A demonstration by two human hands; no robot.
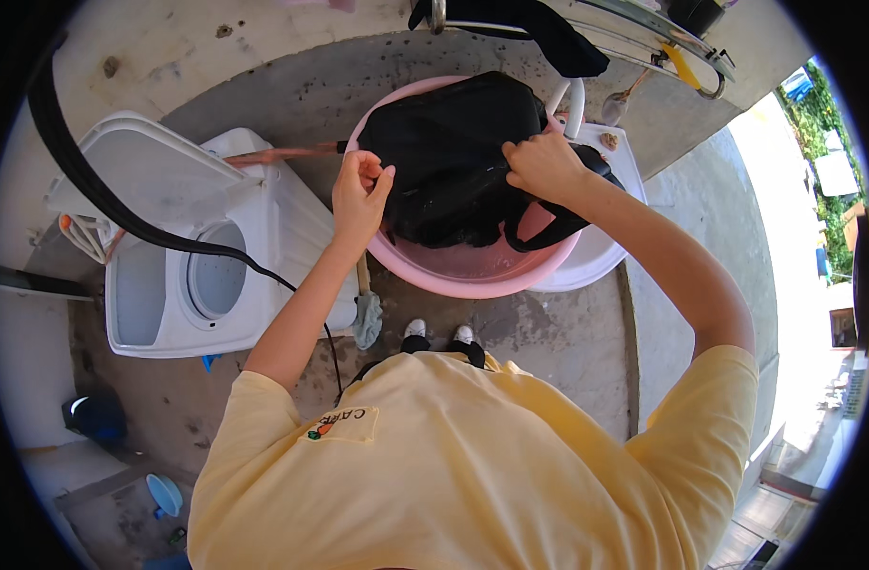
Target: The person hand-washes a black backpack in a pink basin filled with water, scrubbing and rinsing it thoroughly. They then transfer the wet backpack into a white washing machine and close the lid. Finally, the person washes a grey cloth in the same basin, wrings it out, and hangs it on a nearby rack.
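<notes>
A wet black fabric bag (449,142) with a strap lies over a pink plastic basin (477,285), covering much of its far side. Some water shows at the basin's near side. My right hand (545,165) is closed on the black bag near its right side, and the strap loops down below it. My left hand (363,189) is raised at the basin's left rim, its fingers curled and thumb apart; nothing is seen between them. The basin rests on a white sink (623,164), with a curved white faucet (577,107) behind.
A white twin-tub washing machine (263,285) with raised lid stands at the left. A metal rack (641,28) with a black cloth (548,35) hangs on the wall above. A grey rag (367,320) hangs beside the washer. Farther back on the floor is a blue basin (165,494).
</notes>
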